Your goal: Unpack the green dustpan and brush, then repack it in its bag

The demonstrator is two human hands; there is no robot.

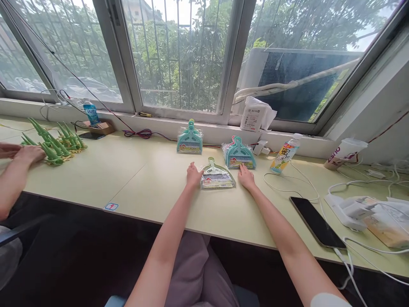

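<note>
Three plastic-wrapped dustpan-and-brush sets lie on the pale green table [134, 183]. The nearest one, white and light green [217, 175], has my left hand [194, 174] against its left edge, fingers apart. My right hand [247, 177] is just beyond its right side, with fingertips at the lower edge of a teal set [239, 154] that has a pink part at its top left. Fingers of the right hand are spread, not wrapped round anything. Another teal set [189, 140] stands farther back, near the window ledge, touched by neither hand.
A phone [316, 221], white cables and a power strip [347, 212] lie on the right, with a drink bottle [286, 154] and a cup [347, 153] behind. At the left, another person's hands [24, 154] are beside green spiky pieces [53, 143]. A blue bottle [91, 113] stands behind.
</note>
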